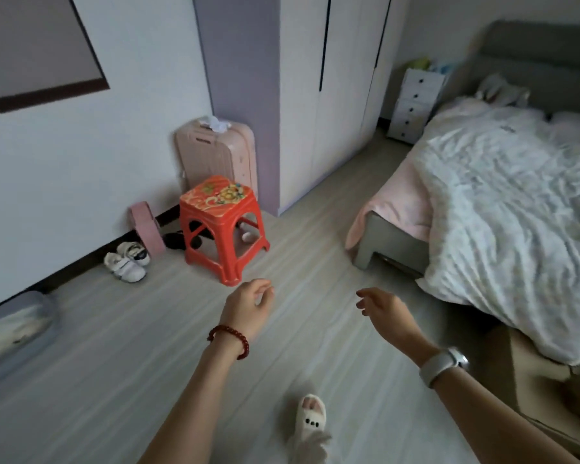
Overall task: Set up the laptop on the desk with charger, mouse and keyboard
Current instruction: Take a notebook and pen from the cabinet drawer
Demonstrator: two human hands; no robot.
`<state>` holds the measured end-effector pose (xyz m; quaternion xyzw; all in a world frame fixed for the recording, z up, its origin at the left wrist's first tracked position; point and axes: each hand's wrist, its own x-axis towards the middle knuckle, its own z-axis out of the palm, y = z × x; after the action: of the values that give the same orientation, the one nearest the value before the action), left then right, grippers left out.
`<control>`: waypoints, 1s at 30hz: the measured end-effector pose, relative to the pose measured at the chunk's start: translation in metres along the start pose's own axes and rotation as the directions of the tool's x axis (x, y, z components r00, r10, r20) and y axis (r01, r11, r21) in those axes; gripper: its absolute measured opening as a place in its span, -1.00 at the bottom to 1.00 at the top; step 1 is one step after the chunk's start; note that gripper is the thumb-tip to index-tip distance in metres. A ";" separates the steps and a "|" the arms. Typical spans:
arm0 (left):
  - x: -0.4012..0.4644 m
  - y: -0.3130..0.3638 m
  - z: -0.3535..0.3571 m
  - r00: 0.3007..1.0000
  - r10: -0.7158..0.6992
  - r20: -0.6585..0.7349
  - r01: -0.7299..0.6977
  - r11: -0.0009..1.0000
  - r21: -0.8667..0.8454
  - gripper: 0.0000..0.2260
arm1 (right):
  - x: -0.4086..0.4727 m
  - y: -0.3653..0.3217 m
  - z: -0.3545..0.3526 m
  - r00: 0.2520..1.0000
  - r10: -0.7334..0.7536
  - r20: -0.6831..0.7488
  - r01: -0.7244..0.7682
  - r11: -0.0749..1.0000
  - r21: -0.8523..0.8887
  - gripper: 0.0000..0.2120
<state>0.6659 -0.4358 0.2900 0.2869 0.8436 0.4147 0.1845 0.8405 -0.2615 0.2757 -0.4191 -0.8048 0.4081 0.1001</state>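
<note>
Slippered foot (310,417) sat at six o'clock, below your forearms. Your left hand (248,308) and right hand (384,309) hung over the bare floor (114,380) with fingers loosely curled, half open, holding nothing. No laptop, charger, mouse, keyboard or surface showed anywhere, so I cannot say how they looked or where they lay. You seemed to be at the fetching stage; next you would need to find the gear. A red stool (223,226) stood at eleven o'clock, the bed (516,212) at two.
</note>
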 end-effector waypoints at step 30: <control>0.949 0.244 0.135 0.895 0.318 0.313 -0.354 0.933 0.064 -0.78 | 0.872 -0.127 -0.181 0.966 0.162 -0.201 -0.153 0.986 0.059 -0.72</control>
<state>0.0927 0.3684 0.3378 0.4981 0.7671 0.3409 0.2175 0.3083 0.4615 0.3285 -0.5192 -0.7455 0.3867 0.1587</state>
